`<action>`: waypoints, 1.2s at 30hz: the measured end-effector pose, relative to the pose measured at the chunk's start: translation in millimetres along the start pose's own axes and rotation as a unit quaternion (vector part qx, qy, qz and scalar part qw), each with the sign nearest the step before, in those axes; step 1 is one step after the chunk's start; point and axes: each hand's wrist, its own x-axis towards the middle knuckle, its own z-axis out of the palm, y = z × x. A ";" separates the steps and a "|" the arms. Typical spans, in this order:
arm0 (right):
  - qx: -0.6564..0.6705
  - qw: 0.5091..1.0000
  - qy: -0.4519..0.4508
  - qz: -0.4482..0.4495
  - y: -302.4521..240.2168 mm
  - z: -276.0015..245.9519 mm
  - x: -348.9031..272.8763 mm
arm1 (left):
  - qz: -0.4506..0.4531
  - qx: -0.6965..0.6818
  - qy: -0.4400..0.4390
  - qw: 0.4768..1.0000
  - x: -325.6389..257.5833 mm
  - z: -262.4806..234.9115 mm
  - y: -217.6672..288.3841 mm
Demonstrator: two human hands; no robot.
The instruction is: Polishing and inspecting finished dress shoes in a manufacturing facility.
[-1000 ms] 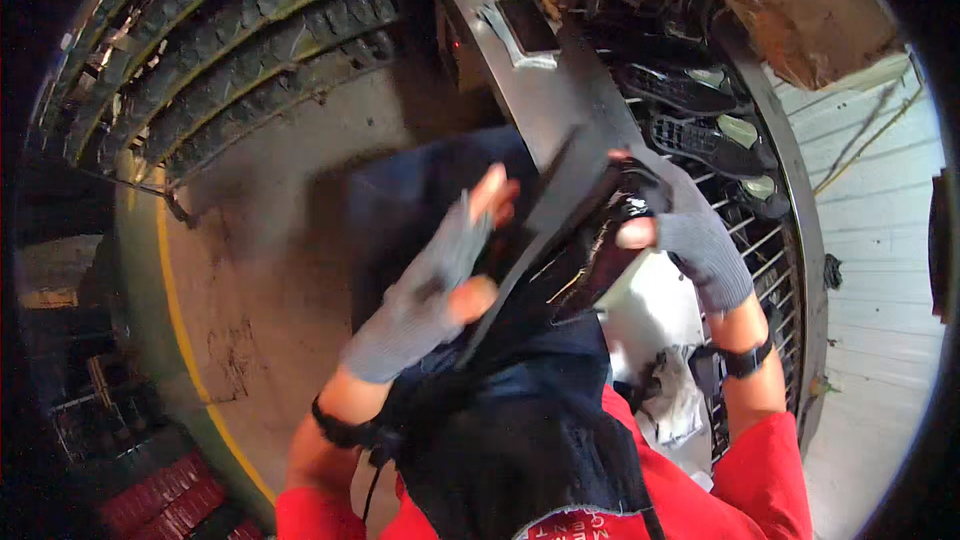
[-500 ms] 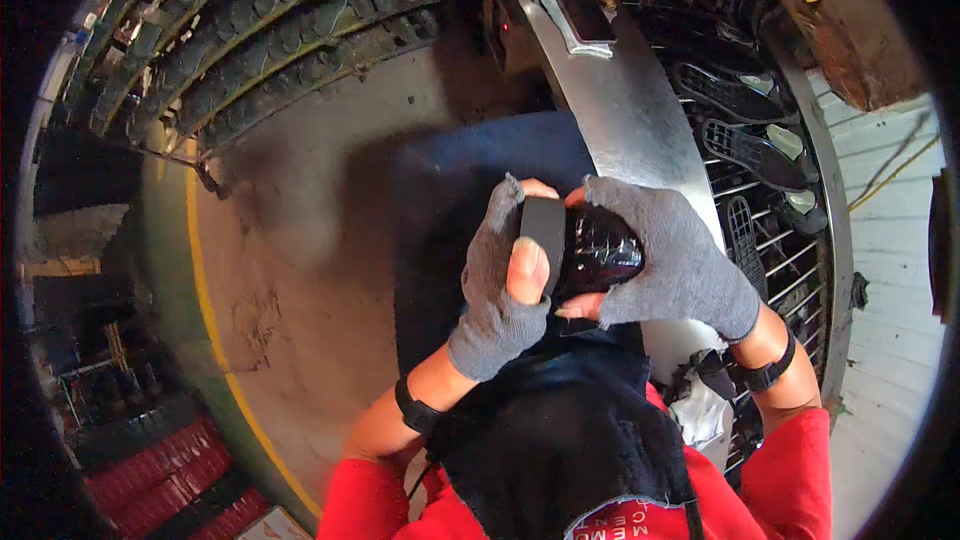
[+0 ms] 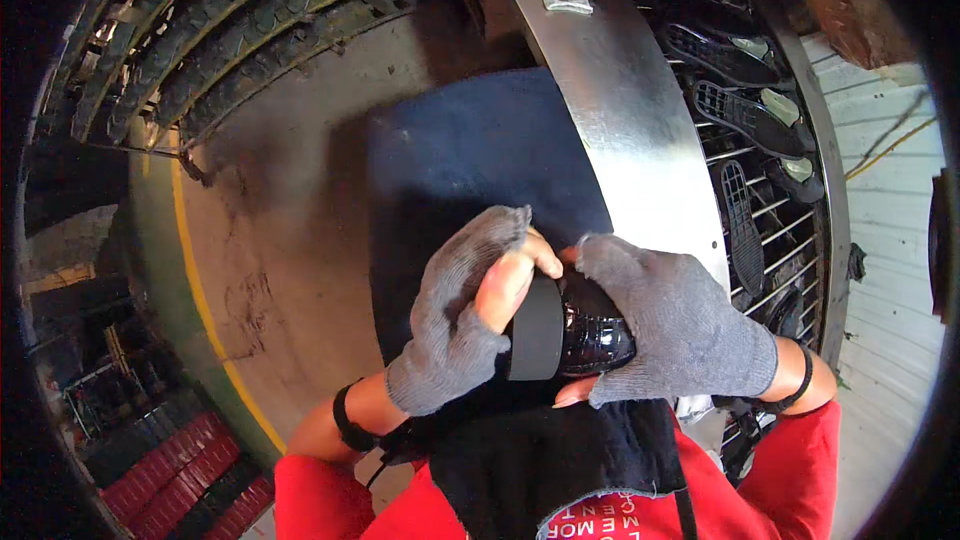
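My left hand (image 3: 455, 315) is clamped on the matte black sole (image 3: 535, 335), thumb at its upper-left edge; can't tell what the hidden fingers do. Right hand (image 3: 680, 325) is wrapped round the black shoe (image 3: 592, 335), just right of the sole, both between my hands above the dark apron (image 3: 560, 445). Risk: sole could skew if I press unevenly; slick shoe could slip if my right grip loosens. Shoe looks glossy, grid-textured; sole dull, plain-faced. Beyond my right hand: metal tabletop (image 3: 630, 125), then rack (image 3: 834, 250).
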 end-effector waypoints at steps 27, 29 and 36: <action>-0.030 0.897 0.004 -0.442 -59.7 -9.4 72.3 | -0.160 -0.194 0.103 0.962 48.6 -36.8 -15.6; -0.114 0.897 -0.099 -0.415 -43.4 43.8 70.8 | -0.270 -0.373 0.085 0.884 56.9 -29.1 -38.9; 0.209 0.942 0.125 -0.229 23.5 47.8 28.4 | -0.156 -0.418 0.154 0.882 2.8 -49.6 -94.7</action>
